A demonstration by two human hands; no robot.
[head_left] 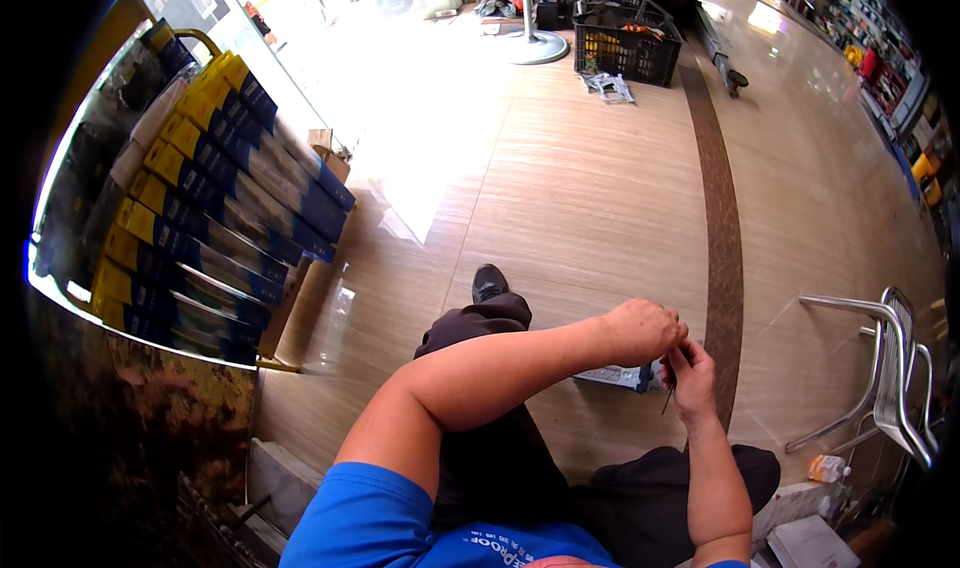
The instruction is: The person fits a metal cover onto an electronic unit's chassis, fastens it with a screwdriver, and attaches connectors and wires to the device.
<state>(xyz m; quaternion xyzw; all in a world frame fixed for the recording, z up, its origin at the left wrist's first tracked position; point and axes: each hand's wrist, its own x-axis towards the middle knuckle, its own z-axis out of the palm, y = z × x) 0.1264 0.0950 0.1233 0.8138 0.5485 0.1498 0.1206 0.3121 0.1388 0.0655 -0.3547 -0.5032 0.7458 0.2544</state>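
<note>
Both hands meet in front of my right thigh, fingertips close together. My left hand (643, 330) reaches across from the left, back of the hand up, its fingers pinched; whatever is between them is hidden. Just below it, my right hand (695, 380) is closed, thumb and fingers pressed together. A thin dark rod-like piece (667, 400) sticks out downward from its fingers, too small to name. Under and behind the hands a grey-blue boxy thing (618, 377) sits on the floor, partly covered by my left forearm and hand.
A rack of blue-and-yellow long packages (200, 198) stands at the left. At the far side are a black crate (628, 56) and a round metal stand base (537, 48). A chrome-framed chair (890, 368) and a small bottle (828, 468) are at the right.
</note>
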